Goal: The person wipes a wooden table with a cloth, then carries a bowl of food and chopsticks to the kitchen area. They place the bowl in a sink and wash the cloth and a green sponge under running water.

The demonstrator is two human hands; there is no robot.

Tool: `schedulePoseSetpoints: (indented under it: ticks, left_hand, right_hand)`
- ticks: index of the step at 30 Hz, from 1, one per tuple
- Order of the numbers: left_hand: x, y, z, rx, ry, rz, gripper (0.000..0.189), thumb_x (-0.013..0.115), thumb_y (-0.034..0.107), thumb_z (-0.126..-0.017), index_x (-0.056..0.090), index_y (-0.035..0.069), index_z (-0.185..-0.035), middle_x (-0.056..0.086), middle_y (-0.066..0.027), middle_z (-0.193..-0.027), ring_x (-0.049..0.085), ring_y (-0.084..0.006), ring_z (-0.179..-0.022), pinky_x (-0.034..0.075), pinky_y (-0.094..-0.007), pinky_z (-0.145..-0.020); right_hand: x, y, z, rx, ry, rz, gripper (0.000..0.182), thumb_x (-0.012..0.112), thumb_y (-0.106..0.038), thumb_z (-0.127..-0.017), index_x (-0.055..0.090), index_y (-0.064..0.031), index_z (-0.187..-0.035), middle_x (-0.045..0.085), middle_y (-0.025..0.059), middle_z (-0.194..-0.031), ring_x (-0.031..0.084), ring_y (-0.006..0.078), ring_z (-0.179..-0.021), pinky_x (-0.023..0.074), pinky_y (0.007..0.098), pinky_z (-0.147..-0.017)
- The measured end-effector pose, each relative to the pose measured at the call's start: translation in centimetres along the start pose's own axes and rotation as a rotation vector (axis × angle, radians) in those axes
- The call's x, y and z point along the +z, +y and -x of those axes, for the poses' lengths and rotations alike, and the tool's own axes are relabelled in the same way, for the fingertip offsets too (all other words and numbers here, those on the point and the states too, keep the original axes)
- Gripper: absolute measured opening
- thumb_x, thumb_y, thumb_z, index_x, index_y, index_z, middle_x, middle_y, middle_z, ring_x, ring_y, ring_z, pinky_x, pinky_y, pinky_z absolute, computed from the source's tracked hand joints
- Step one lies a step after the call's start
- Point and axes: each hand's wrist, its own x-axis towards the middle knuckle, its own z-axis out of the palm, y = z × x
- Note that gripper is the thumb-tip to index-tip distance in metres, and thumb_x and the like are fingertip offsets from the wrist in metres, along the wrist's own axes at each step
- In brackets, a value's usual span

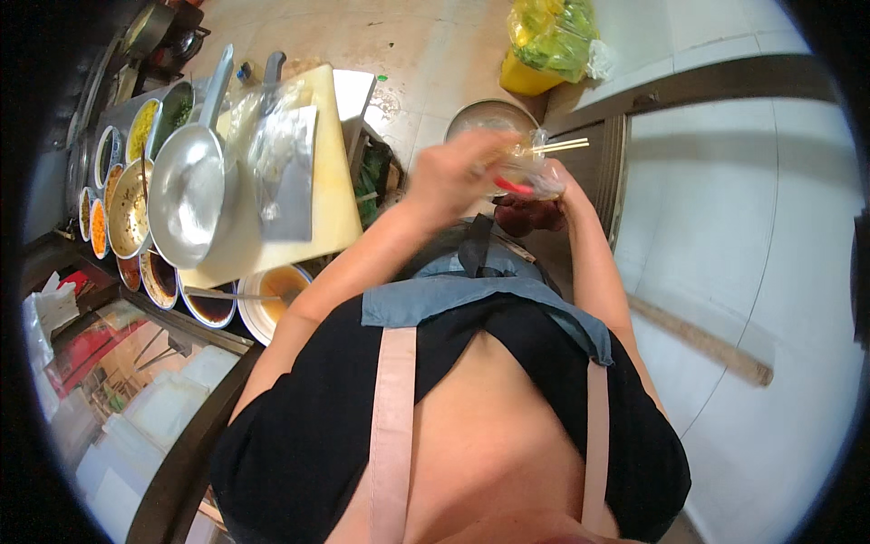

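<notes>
Both hands are together in front of my body at a clear plastic bag [544,185]. My left hand [452,170] is blurred, with its fingers closed at the near left side of the bag. My right hand [559,178] grips the bag from the right and is partly hidden by the plastic. A pair of pale wooden chopsticks [564,145] sticks out to the right beside the bag. Something bright red [513,185] shows at the plastic; its kind is unclear.
To the left, a cutting board [333,170] carries a metal pan [187,197], a knife [273,71] and plastic sheets [289,183]. Several sauce and topping bowls [160,279] surround it. A round metal vessel [486,112] and a yellow bin [527,75] of greens stand ahead. Tiled wall lies right.
</notes>
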Motion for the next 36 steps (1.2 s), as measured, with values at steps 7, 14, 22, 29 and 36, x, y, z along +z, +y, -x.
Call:
schedulePoseSetpoints:
  ticks: [7, 14, 22, 29, 36]
  left_hand:
    - [-0.3, -13.1, -5.7, -0.778, -0.047, -0.278, 0.053, 0.067, 0.029, -0.08, 0.052, 0.006, -0.125, 0.065, -0.0168, -0.105, 0.064, -0.0317, -0.09, 0.05, -0.038, -0.076]
    - [2.4, -23.3, -11.0, -0.995, -0.162, -0.083, 0.055, 0.056, 0.021, -0.079, 0.044, -0.005, -0.126, 0.061, -0.029, -0.104, 0.061, -0.038, -0.094, 0.047, -0.0409, -0.083]
    - [4.3, -32.3, -18.9, -1.1, 0.032, 0.254, 0.043, 0.05, 0.005, -0.076, 0.049, -0.005, -0.118, 0.062, -0.0166, -0.096, 0.061, -0.0221, -0.086, 0.049, -0.0329, -0.073]
    - [4.5, -43.1, -31.6, -0.889, -0.179, 0.106, 0.05, 0.051, 0.015, -0.076, 0.047, -0.002, -0.123, 0.062, -0.0274, -0.099, 0.062, -0.0352, -0.093, 0.047, -0.0398, -0.081]
    - [4.8, -47.6, -46.2, -0.881, -0.438, -0.124, 0.059, 0.051, 0.019, -0.076, 0.041, -0.007, -0.128, 0.061, -0.0315, -0.098, 0.061, -0.0402, -0.094, 0.047, -0.0418, -0.085]
  right_hand:
    - [-6.4, -8.6, -11.1, -0.124, -0.134, 0.086, 0.018, 0.054, -0.012, -0.083, 0.064, 0.0, -0.091, 0.066, 0.0116, -0.085, 0.062, 0.0211, -0.073, 0.0507, 0.0329, -0.068]
    - [-12.8, -14.8, -27.3, -0.128, -0.27, 0.415, 0.024, 0.065, -0.015, -0.077, 0.064, -0.0037, -0.098, 0.065, 0.0126, -0.084, 0.061, 0.0222, -0.08, 0.0486, 0.0327, -0.074]
    - [-17.9, -24.3, -32.9, -0.386, -0.438, 0.059, 0.035, 0.065, -0.029, -0.083, 0.062, -0.001, -0.104, 0.063, 0.003, -0.087, 0.056, 0.0118, -0.078, 0.047, 0.0276, -0.069]
    - [-22.7, -31.3, -40.8, -0.475, -0.041, 0.412, 0.036, 0.057, -0.034, -0.088, 0.062, -0.0013, -0.103, 0.062, 0.0044, -0.08, 0.055, 0.0137, -0.072, 0.0462, 0.031, -0.065]
    - [-26.7, -38.0, -43.3, -0.451, 0.282, 0.58, 0.026, 0.053, -0.027, -0.086, 0.06, -0.0015, -0.09, 0.06, 0.0185, -0.074, 0.055, 0.0217, -0.065, 0.0452, 0.0344, -0.064]
